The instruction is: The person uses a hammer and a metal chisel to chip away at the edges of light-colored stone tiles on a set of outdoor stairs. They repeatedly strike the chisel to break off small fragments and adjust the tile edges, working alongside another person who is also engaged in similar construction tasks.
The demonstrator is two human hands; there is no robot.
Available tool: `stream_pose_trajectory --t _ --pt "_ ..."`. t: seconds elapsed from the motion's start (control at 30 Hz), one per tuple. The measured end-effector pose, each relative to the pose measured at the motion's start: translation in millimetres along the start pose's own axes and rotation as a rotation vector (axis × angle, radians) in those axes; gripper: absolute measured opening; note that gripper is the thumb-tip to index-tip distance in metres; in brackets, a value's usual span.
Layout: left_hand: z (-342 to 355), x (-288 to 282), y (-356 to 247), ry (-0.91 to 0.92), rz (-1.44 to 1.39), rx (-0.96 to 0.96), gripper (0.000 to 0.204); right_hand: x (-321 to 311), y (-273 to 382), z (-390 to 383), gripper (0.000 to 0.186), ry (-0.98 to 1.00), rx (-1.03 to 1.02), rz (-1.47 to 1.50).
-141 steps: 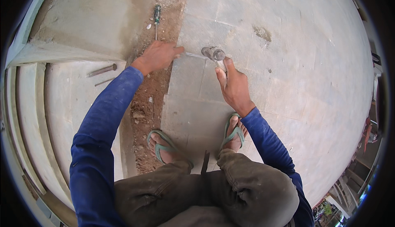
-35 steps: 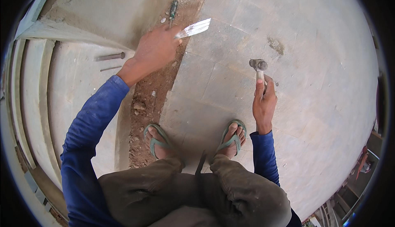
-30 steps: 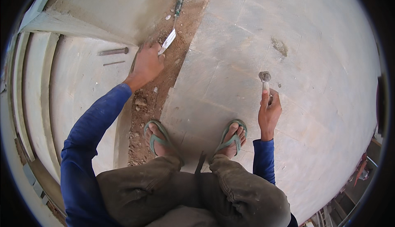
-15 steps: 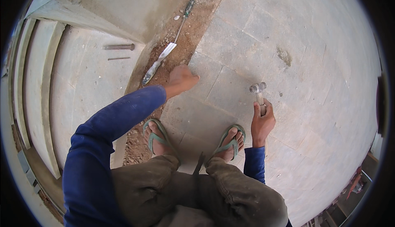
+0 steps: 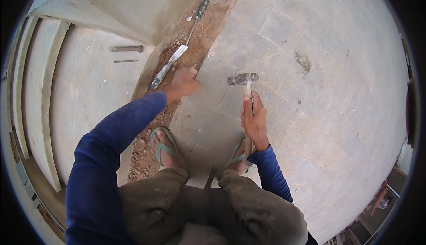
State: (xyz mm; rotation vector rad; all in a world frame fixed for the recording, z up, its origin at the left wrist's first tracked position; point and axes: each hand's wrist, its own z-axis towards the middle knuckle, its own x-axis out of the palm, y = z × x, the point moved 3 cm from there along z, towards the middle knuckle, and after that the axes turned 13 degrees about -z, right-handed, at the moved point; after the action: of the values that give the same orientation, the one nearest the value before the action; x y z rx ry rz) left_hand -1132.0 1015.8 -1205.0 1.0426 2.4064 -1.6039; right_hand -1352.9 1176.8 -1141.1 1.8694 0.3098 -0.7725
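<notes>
Gripped hammer (image 5: 246, 89) in R hand (image 5: 254, 120), head fwd, handle running back. Couldn't tell hold of L hand (image 5: 183, 83) (blurred). Had scraper (image 5: 170, 62) lying just L of L hand (nearer one), in dirt strip (image 5: 141, 158), long axis near-L to far-R; screwdriver (image 5: 202, 9) beyond. Noted tile floor (image 5: 333, 120) to R, bolt (image 5: 126, 48) + thin rod (image 5: 126, 61) on pale slab (image 5: 88, 94) to L, clutter (image 5: 385, 200) at far R.

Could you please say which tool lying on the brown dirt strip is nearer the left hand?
The silvery flat-bladed scraper, lying beside the left hand; the green-handled, thin-shafted screwdriver lies farther away.
</notes>
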Motion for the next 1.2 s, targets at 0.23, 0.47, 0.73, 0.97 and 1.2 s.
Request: stream_pose_trajectory --t 0.23,0.47,0.73,0.97,1.2 --pt "-7.3 -20.6 24.1 0.118 -0.153 -0.164 0.034 66.3 48.1 11.3 0.038 0.011 -0.128 -0.142" --pt "-2.1 -24.3 39.9 0.163 -0.231 -0.196 0.032 82.7 50.2 19.0 0.037 -0.018 -0.239 -0.224" --pt "-4.2 -20.3 36.7 0.182 -0.237 -0.155 0.03 70.5 45.3 20.1 0.034 -0.02 -0.207 -0.237" --pt "0.0 -15.1 32.1 0.152 -0.167 -0.15 0.027 65.9 25.9 18.0 0.036 -0.009 -0.185 -0.264" --pt "-14.3 -17.2 8.0 0.004 0.258 0.227 0.019 36.3 33.6 23.1 0.033 -0.025 -0.124 -0.143"
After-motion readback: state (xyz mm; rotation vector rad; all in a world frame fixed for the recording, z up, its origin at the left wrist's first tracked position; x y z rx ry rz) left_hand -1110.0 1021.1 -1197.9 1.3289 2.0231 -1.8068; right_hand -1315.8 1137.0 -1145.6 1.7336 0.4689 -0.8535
